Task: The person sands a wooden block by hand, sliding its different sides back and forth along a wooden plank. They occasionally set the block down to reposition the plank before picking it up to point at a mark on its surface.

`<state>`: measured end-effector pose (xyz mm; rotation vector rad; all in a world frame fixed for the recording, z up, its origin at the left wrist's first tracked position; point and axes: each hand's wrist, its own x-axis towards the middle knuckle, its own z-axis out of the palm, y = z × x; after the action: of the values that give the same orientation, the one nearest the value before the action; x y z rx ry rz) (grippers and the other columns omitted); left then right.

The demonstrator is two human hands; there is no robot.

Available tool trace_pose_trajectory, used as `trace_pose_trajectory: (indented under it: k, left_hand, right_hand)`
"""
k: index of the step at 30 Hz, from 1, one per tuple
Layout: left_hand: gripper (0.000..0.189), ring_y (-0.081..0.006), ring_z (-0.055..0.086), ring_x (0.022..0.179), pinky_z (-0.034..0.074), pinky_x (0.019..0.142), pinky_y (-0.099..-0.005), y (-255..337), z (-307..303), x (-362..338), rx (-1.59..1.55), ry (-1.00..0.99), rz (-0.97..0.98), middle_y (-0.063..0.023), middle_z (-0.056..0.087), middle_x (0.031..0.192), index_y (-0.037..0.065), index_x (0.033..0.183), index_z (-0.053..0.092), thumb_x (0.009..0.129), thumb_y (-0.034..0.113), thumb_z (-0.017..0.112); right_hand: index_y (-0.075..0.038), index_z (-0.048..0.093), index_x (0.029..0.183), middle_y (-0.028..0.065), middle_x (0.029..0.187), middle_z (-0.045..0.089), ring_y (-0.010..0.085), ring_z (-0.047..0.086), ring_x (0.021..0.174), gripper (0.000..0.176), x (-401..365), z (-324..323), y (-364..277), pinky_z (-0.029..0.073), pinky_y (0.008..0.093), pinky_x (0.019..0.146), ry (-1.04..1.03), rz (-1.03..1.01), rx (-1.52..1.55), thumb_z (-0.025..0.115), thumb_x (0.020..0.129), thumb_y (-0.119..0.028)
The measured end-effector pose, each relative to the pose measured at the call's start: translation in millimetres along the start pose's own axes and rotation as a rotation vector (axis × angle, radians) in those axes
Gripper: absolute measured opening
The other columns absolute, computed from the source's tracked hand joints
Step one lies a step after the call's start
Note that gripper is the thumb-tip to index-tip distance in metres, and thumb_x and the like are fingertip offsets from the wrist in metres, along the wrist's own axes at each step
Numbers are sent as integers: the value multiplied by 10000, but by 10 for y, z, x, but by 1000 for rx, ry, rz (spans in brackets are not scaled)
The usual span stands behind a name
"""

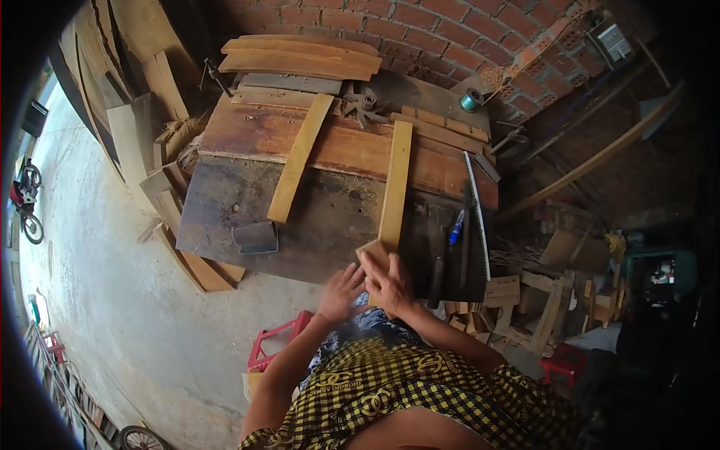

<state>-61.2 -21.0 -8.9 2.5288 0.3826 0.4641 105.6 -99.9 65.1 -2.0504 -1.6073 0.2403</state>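
My right hand (391, 286) grips a small brown block (373, 256) and presses it on the near end of a long, narrow wooden strip (396, 184). The strip lies lengthwise away from me and runs over the table's near edge. Beside the block, my left hand (343, 293) is open, its fingers spread and nothing in them. A second wooden strip (300, 161) rests slanted further left. On the dark tabletop below it sits a curled piece of dark sheet (255, 238), resembling sandpaper.
The worktable (202, 206) carries reddish boards, a toothed saw blade (478, 217), a blue-handled tool (456, 227) and a blue spool (472, 100). Planks (135, 135) lean at the left. A red stool (277, 341) stands by my left arm; scrap wood (540, 300) is piled right.
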Motion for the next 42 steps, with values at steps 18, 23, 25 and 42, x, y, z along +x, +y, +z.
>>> trace_pose_trajectory:
  k: [18,23,25,42]
  left_hand:
    - [669,-330,389,1369,378,1055,-476,60,-119,123,85,-87,-25,-133,421,1480,149,1347,520,824,544,656]
    - [651,-334,410,1356,388,1051,-483,78,-136,113,82,-67,-18,-138,430,1476,144,1333,532,823,527,662]
    - [704,-305,373,1395,329,1094,-464,33,-36,59,80,-76,-30,-110,389,1520,181,1401,484,828,557,647]
    - [669,-334,425,1356,393,1050,-484,51,-81,69,27,-71,-48,-123,424,1497,160,1373,521,811,480,693]
  right_hand:
    - [-196,403,1477,242,1327,488,517,424,1178,650,2916,-49,1407,402,546,997,301,351,-19,579,851,-180]
    - [-285,406,1479,291,1256,426,489,507,1106,687,2149,-36,1096,467,522,926,203,277,-8,633,833,-229]
    - [-293,426,1470,269,1258,431,469,547,1056,711,1467,-135,690,498,503,888,90,233,-76,679,808,-234]
    - [-237,407,1485,334,1376,397,524,390,1277,689,2817,-29,1303,375,507,1063,280,375,24,616,830,-211]
